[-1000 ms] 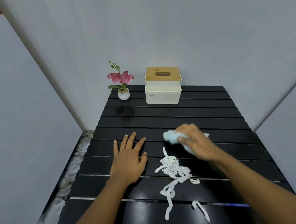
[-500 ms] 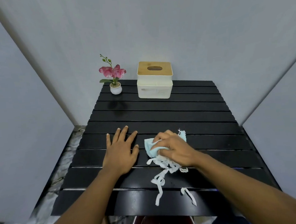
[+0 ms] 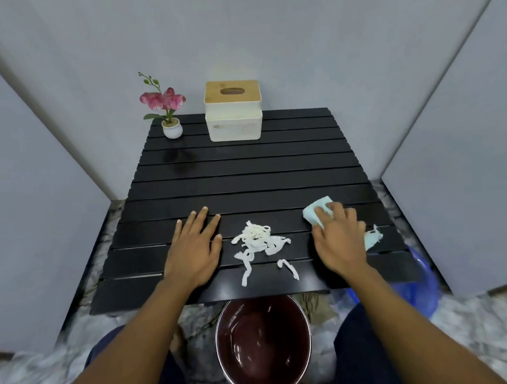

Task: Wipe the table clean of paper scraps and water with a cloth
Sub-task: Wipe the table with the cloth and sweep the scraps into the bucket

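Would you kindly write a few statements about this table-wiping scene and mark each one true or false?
1. The right hand presses a light blue cloth on the black slatted table. True.
2. The left hand is lifting the paper scraps. False: it lies flat and open on the table, beside the scraps.
3. The scraps lie between the two hands. True.
4. The tissue box stands to the left of the potted flower. False: it stands to the flower's right.
5. A dark red bucket sits below the table's near edge. True.
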